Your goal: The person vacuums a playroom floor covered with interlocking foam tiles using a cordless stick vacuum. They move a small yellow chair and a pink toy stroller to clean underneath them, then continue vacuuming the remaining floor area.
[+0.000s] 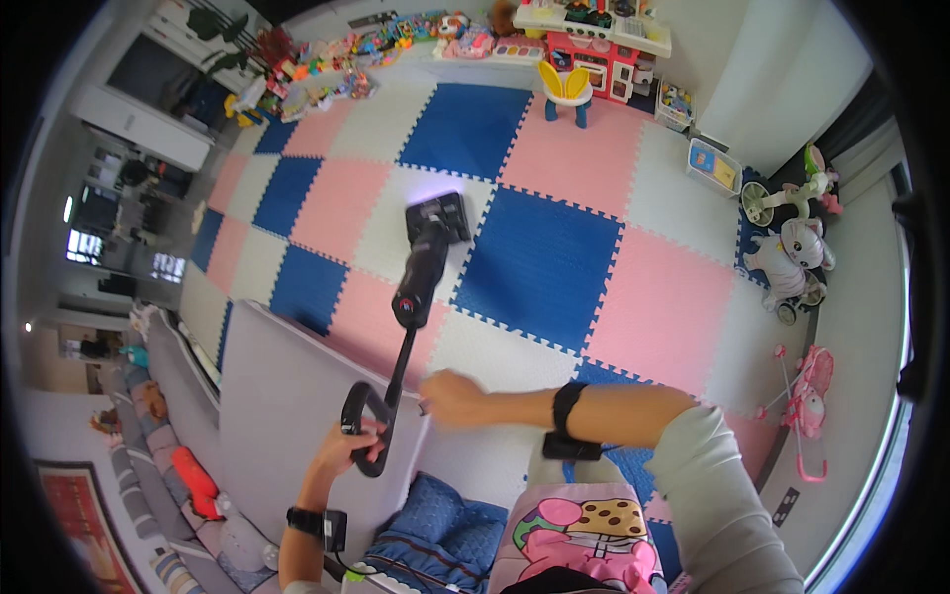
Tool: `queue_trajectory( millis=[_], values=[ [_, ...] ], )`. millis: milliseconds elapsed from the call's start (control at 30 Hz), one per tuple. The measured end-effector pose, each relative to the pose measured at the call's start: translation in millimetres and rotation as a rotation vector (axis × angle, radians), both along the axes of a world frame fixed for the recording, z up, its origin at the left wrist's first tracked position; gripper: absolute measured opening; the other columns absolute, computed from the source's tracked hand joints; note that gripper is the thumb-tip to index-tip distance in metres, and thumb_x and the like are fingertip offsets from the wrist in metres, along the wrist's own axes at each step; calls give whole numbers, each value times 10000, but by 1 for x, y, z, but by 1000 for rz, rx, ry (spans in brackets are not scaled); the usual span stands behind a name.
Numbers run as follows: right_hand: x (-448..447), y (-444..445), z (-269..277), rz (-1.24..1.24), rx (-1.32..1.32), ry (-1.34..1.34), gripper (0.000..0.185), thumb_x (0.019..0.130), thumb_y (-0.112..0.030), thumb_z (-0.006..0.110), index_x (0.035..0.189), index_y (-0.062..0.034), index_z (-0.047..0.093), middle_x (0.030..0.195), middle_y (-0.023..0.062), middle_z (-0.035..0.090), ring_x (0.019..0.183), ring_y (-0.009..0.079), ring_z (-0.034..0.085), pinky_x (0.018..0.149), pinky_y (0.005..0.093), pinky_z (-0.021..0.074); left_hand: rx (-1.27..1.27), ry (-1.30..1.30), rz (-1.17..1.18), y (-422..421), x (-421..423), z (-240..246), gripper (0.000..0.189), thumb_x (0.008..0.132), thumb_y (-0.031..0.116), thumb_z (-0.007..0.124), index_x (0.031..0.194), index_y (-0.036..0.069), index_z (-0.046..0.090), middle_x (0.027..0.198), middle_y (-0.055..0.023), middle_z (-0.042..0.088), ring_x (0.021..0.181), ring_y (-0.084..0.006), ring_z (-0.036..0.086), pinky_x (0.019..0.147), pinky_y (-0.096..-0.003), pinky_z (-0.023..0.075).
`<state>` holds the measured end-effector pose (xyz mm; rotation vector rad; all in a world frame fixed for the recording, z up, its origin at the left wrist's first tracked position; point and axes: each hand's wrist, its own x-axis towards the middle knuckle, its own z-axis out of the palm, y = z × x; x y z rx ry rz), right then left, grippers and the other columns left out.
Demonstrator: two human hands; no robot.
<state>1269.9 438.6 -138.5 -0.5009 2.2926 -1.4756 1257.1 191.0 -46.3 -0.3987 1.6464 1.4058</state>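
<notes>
My left hand (352,445) is closed around the black loop handle (380,438) of an upright stick vacuum cleaner (421,275). Its thin black tube slants up to a thick dark body, and the floor head (438,217) rests on a white foam tile (378,241). A purplish glow falls on the mat just ahead of the head. Just right of the tube, apart from it, is my right hand (453,399), blurred and curled with its back to me. A small dark spot shows at its fingers; what it is cannot be made out.
A grey sofa (297,423) stands close on the left. Toys (356,56), a rabbit-ear stool (566,93) and a pink play kitchen (594,52) line the far side. Along the right wall are bins (712,168), a cat-shaped balloon (790,256) and a doll stroller (809,401).
</notes>
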Motion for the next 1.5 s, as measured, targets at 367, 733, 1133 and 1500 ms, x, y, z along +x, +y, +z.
queue_trajectory(
  millis=[367,733,1133,1500],
  values=[
    [-15,172,-25,-610,469,-500,245,684,-125,552,869,26,606,909,219,602,859,341,596,693,407,492,-601,402,38,-71,40,73,111,714,29,578,637,-20,516,423,-69,467,320,-149,448,320,-276,353],
    [-107,118,-111,-484,411,-680,287,703,-124,523,943,25,577,986,226,577,934,349,566,761,396,472,-399,304,36,5,-45,-14,197,743,92,632,606,-13,536,437,-57,464,343,-135,435,345,-276,341],
    [-225,155,-146,-833,366,-672,157,697,-96,526,630,14,616,648,144,626,650,253,634,615,322,497,-259,523,31,130,-291,-179,235,700,96,573,492,20,494,409,-54,467,303,-140,419,313,-283,303],
    [-173,212,-162,-1114,278,-825,160,735,-88,511,653,3,616,656,102,633,604,175,628,545,280,496,-163,489,207,262,-388,-239,188,636,73,591,534,-15,460,435,-91,470,319,-181,460,320,-308,356]
  ],
)
